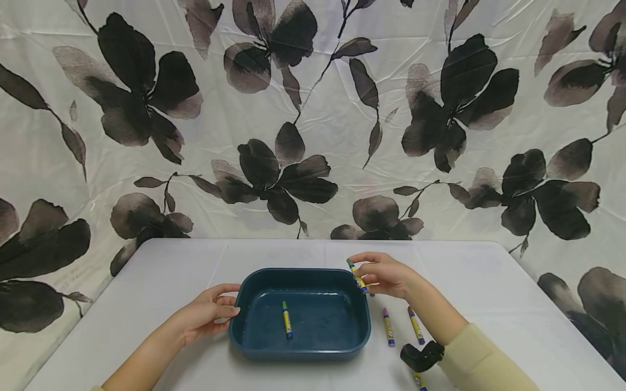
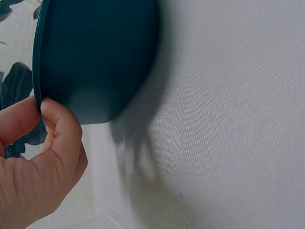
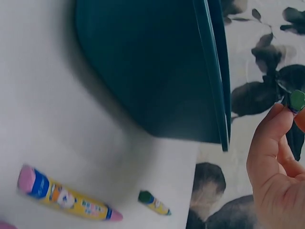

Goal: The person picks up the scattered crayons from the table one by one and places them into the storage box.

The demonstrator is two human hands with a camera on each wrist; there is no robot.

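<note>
A dark teal plastic tub (image 1: 298,355) stands on the white table. My left hand (image 1: 210,310) pinches its left rim between thumb and fingers, as the left wrist view shows close up on the hand (image 2: 43,157). At the tub's back right corner, my right hand (image 1: 386,274) holds a green-tipped crayon (image 1: 359,281) with a yellow and blue wrapper, tilted above the rim. In the right wrist view only the green end of this crayon (image 3: 297,100) shows between the fingertips. Inside the tub lies another green crayon (image 1: 287,323).
Right of the tub lie a pink crayon (image 1: 388,328), a reddish crayon (image 1: 415,326) and, partly hidden by the black wrist camera (image 1: 421,355), another crayon (image 1: 419,381). The right wrist view shows a dark green-ended crayon (image 3: 155,202) on the table. A flowered cloth (image 1: 274,108) hangs behind.
</note>
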